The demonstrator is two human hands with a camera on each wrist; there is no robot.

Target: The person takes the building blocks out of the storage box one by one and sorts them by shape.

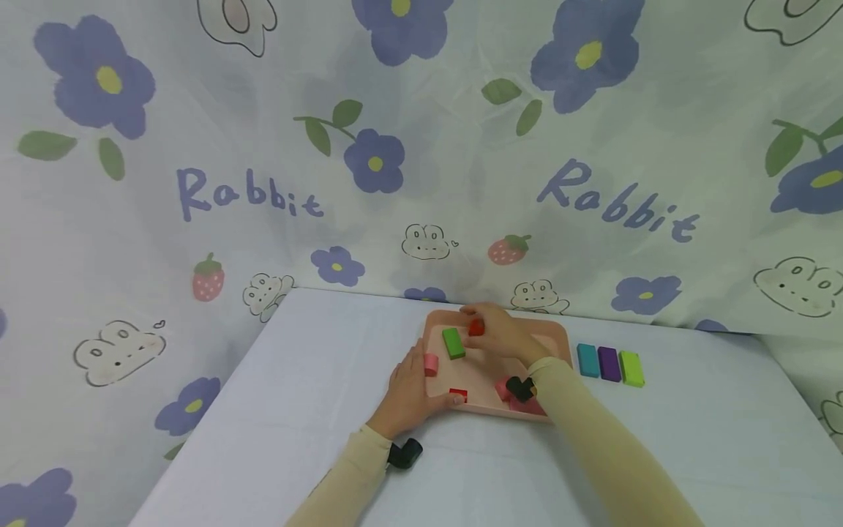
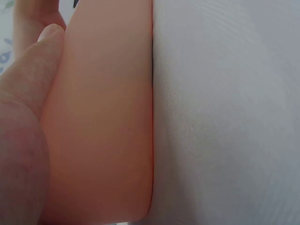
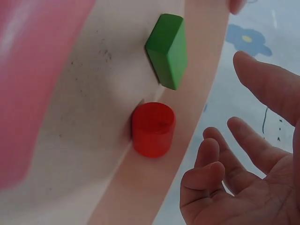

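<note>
A peach-coloured tray (image 1: 487,377) with low walls stands on the white table. My left hand (image 1: 410,388) rests against its front left corner, fingers stretched along the left side and the thumb over the front rim. My right hand (image 1: 497,333) hovers over the back of the tray with nothing in its parted fingers. Beside those fingers, a red cylinder (image 3: 153,130) stands upright by the tray wall. A green rectangular block (image 3: 168,51) sits close to the cylinder. Near my left thumb is a small red block (image 1: 458,394).
Pink pieces lie in the tray, one curved piece (image 1: 431,364) at the left wall and others (image 1: 503,389) partly hidden under my right wrist. Right of the tray, blue (image 1: 588,360), purple (image 1: 609,364) and lime (image 1: 632,368) blocks stand in a row. A patterned curtain (image 1: 421,146) hangs behind.
</note>
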